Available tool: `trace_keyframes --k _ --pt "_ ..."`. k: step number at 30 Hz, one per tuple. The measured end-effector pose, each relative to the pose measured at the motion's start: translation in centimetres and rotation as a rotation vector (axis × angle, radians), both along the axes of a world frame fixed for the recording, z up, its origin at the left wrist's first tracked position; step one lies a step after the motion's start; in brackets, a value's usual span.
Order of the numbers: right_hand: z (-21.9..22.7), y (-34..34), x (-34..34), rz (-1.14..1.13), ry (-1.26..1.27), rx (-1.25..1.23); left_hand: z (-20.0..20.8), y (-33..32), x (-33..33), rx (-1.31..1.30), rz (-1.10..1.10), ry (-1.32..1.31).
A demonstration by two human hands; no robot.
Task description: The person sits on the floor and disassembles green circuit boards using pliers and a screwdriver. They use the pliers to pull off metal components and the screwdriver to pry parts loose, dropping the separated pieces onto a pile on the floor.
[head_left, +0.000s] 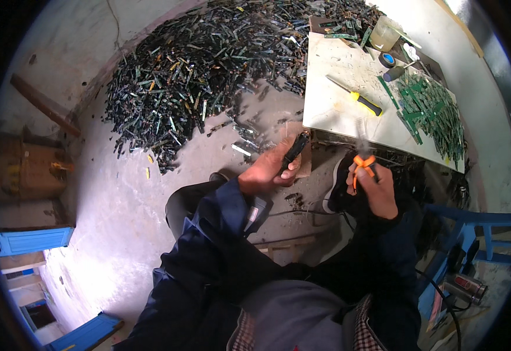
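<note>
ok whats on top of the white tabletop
Mainly a yellow-and-black screwdriver and a pile of green strips; anything under the pile is covered and can't be seen.

Single view, head-worn: left one of two side-by-side fisheyes. We look steeply down, upright, unmirrored, very wide; dark round rim, straight edges bowing. Nearest us: grey shirt (296,310), blue sleeves (209,234) at lower edge. Left fingers (289,174) and right fingers (368,186) farther out, near centre. Tabletop (331,64) beyond, ahead and right; floor (124,245) below; heap of strips (179,88) farthest ahead.
</note>
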State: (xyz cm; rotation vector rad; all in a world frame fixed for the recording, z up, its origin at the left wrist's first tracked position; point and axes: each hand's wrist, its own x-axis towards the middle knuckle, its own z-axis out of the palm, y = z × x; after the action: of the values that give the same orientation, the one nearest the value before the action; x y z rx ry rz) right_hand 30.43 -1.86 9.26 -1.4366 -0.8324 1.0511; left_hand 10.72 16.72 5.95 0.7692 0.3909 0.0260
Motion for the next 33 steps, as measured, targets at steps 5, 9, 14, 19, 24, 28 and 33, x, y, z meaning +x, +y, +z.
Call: trace_keyframes --k 5,9,14,19,24,28,33 --pt "0.1 -0.3 0.5 0.178 0.457 0.029 -0.7 -0.3 0.5 -0.016 0.039 0.072" --pt "0.6 0.2 -1.4 0.2 0.658 -0.106 -0.7 -0.1 0.5 0.006 0.115 0.048" --pt "0.5 0.4 -3.4 0.219 0.611 -0.247 -0.5 -0.3 1.1 0.008 0.185 0.072" --pt "1.0 1.4 -4.3 0.271 0.627 -0.27 -0.2 -0.4 0.9 0.034 0.183 0.081" --pt "0.0 1.3 -4.1 0.315 0.658 -0.276 0.6 -0.8 1.5 0.085 0.181 0.129" --pt "-0.2 1.5 -4.5 0.308 0.709 -0.306 1.5 -0.9 1.5 0.164 0.182 0.135" --pt "-0.3 1.9 -5.1 0.327 0.719 -0.257 2.0 -1.2 1.7 0.212 0.206 0.18"
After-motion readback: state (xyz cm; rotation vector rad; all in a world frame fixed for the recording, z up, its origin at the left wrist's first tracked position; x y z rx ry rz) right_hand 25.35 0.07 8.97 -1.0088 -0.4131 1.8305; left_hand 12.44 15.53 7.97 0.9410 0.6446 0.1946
